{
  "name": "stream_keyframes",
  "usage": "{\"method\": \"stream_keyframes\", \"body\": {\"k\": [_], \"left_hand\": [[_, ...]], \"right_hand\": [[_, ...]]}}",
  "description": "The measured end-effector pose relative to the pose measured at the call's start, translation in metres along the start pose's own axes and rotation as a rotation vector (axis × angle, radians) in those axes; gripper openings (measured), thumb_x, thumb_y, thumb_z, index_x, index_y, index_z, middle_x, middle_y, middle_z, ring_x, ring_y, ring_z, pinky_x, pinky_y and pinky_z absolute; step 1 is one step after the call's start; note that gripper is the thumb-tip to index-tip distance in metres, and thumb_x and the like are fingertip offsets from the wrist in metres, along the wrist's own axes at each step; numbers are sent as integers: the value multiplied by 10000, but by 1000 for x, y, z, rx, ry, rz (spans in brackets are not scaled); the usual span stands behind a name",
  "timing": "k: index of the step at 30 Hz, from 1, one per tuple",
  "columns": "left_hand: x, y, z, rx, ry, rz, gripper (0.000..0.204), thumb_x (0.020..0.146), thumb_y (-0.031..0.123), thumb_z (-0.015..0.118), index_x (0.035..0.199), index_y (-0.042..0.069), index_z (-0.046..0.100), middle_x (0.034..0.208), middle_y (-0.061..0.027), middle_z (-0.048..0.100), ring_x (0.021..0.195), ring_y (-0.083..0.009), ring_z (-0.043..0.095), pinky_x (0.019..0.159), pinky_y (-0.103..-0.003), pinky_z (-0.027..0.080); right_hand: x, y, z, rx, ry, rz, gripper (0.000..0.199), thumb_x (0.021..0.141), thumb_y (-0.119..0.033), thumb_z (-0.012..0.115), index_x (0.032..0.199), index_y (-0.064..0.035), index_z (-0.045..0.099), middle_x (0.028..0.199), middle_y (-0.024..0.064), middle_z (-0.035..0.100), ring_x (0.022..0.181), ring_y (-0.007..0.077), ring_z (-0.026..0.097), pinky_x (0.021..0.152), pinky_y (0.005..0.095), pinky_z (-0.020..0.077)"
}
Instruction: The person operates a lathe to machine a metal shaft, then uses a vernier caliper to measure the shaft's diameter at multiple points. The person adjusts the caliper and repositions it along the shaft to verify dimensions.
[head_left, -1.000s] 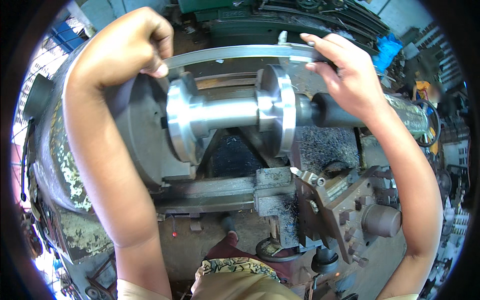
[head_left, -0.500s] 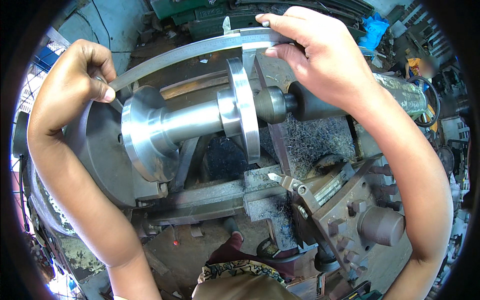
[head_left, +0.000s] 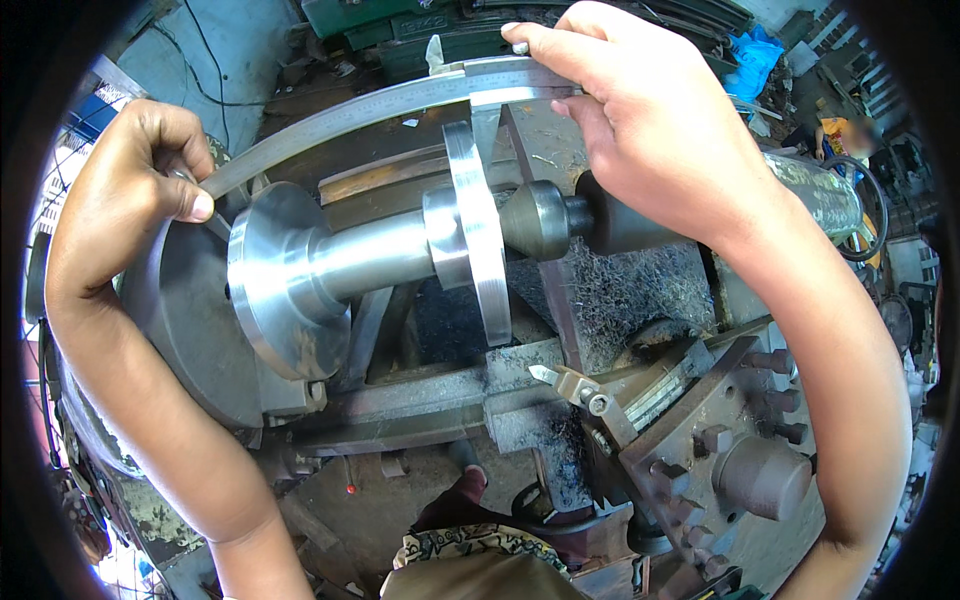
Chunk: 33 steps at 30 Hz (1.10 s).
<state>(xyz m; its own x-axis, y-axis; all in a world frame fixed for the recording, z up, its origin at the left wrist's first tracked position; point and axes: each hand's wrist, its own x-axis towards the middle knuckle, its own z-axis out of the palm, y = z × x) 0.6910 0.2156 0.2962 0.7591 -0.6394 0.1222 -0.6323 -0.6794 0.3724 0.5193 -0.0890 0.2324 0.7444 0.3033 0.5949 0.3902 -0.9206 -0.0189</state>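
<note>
A long steel vernier caliper [head_left: 350, 108] lies lengthwise above a shiny turned metal workpiece [head_left: 370, 252], a shaft with a wide flange at each end. My left hand [head_left: 125, 200] is closed around the caliper's left end, beside the left flange [head_left: 270, 270] and the lathe chuck [head_left: 180, 310]. At the sliding jaw, my right hand [head_left: 650, 130] pinches the caliper between thumb and fingers. That jaw [head_left: 484, 130] points down behind the thin right flange [head_left: 475, 225]; whether it touches is unclear. A tailstock centre [head_left: 537, 220] meets the workpiece's right end.
Below my right forearm stands a bolted tool post [head_left: 690, 440] with a pointed cutting tool [head_left: 545, 375] facing the workpiece. Metal chips [head_left: 640, 285] cover the lathe bed. A blue plastic bag [head_left: 750, 62] lies at the far right, and a person's orange garment [head_left: 835, 135] shows beyond it.
The lathe and workpiece sit slightly lower and farther left in the picture, as the view has shifted. Both hands keep their hold on the caliper; the right thumb has moved slightly on it.
</note>
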Motion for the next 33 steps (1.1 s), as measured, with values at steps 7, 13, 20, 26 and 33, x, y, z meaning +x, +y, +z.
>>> {"method": "stream_keyframes", "body": {"k": [7, 13, 20, 26, 33], "left_hand": [[0, -11, -2, 29, 8, -6, 357, 607, -40, 756, 941, 6, 639, 881, -46, 595, 821, -166, 590, 804, -295, 497], [-3, -12, 0, 14, 52, 30, 359, 594, -28, 756, 932, 5, 638, 874, -49, 597, 819, -172, 594, 806, -302, 502], [-3, -7, 0, 56, 48, 4, 365, 566, 11, 768, 909, -5, 646, 855, -64, 606, 810, -184, 613, 806, -321, 520], [-4, -8, 1, 48, 69, 18, 363, 570, 2, 766, 913, 6, 647, 871, -61, 608, 812, -181, 613, 811, -322, 523], [-3, -7, 1, 57, 64, 6, 378, 570, -8, 764, 928, 9, 643, 872, -56, 607, 817, -177, 611, 810, -319, 520]], "right_hand": [[-3, 4, -5, 13, -59, -22, 440, 819, 58, 637, 1254, 117, 593, 932, 205, 605, 830, 376, 639, 721, 414, 551], [-3, 7, -6, 47, -67, -42, 476, 820, 68, 643, 1288, 114, 571, 964, 193, 604, 837, 354, 663, 726, 386, 574], [-5, 7, -6, -13, -92, -54, 483, 824, 60, 655, 1294, 119, 562, 975, 190, 599, 827, 343, 663, 726, 379, 581], [-3, 7, -6, 31, -56, -68, 479, 827, 63, 654, 1292, 123, 559, 961, 186, 594, 819, 338, 660, 722, 375, 580], [-3, 7, -6, 43, -60, -68, 495, 820, 81, 649, 1304, 121, 553, 962, 183, 591, 816, 335, 659, 719, 375, 580]]}}
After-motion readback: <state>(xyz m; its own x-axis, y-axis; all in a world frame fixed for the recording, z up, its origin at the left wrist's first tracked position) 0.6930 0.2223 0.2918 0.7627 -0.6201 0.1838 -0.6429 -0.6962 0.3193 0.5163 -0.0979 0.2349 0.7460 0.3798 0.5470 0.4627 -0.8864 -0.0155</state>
